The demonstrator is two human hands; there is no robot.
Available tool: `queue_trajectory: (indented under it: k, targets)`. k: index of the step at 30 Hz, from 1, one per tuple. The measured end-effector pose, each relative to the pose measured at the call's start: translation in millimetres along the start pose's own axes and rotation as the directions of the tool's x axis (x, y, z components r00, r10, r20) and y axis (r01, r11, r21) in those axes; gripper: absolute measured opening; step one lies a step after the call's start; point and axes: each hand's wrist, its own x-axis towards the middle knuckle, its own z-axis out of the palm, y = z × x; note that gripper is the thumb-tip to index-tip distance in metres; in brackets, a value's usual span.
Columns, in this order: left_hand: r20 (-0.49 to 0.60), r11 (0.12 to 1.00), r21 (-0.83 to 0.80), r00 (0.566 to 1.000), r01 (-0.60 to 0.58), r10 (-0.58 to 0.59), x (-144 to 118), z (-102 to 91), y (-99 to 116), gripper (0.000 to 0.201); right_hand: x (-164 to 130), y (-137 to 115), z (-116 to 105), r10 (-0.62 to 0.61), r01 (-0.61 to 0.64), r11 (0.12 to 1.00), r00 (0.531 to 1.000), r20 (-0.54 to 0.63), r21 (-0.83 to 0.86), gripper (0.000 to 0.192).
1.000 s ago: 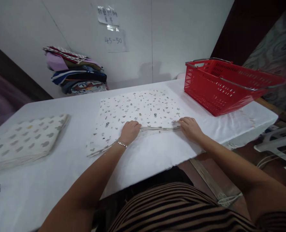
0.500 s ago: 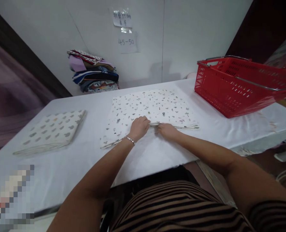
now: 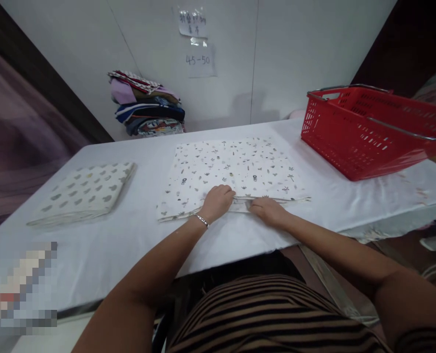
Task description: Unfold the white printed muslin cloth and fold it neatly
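Located mid-table on a white cloth cover (image 3: 144, 230): a folded white cloth with small grey-green printed motifs (image 3: 218, 169). Touching its near edge — left hand (image 3: 219, 202) with fingers pressed together, right hand (image 3: 269, 211) with fingers curled; cannot tell whether pinching. Farther left, a folded cream cloth with grey rounded shapes (image 3: 85, 192); farther right, a red perforated plastic basket (image 3: 337, 135).

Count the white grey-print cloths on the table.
2: the small-print cloth in the middle, the grey-spotted cloth to its left. Others may be hidden within their layers.
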Motion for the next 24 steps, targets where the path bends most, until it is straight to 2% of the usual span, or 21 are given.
queue_trajectory:
  k: [3,7,13,19,21,24]
  targets:
    - [0.012,1.0,-0.015,1.0,-0.017,0.017,-3.5,1.0,4.5,0.02,-3.5,0.0,5.9,0.013,-0.014,1.0,0.998,-0.061,-0.022,0.03]
    - [0.017,0.999,-0.05,1.0,-0.017,0.017,-9.8,5.5,9.6,0.019,-4.7,-1.1,9.5,-0.066,0.044,0.99,0.984,-0.164,-0.137,0.027]
    - [0.016,0.982,-0.182,0.999,0.039,-0.036,-16.7,9.0,14.4,0.016,-2.6,-3.5,3.8,-0.069,0.033,0.982,0.98,-0.189,-0.185,0.023]
    - [0.095,0.921,-0.337,0.981,0.194,-0.172,-14.8,5.6,17.9,0.017,2.4,-3.1,0.0,-0.045,0.011,0.982,0.984,-0.173,-0.189,0.024]
    - [0.111,0.91,-0.346,0.973,0.23,-0.203,-14.2,6.4,18.1,0.019,3.8,-3.0,0.1,-0.032,0.002,0.983,0.986,-0.161,-0.184,0.024]
    - [0.116,0.933,-0.301,0.979,0.196,-0.169,-15.2,9.0,19.2,0.023,5.5,-2.6,1.0,-0.008,-0.019,0.986,0.988,-0.157,-0.167,0.024]
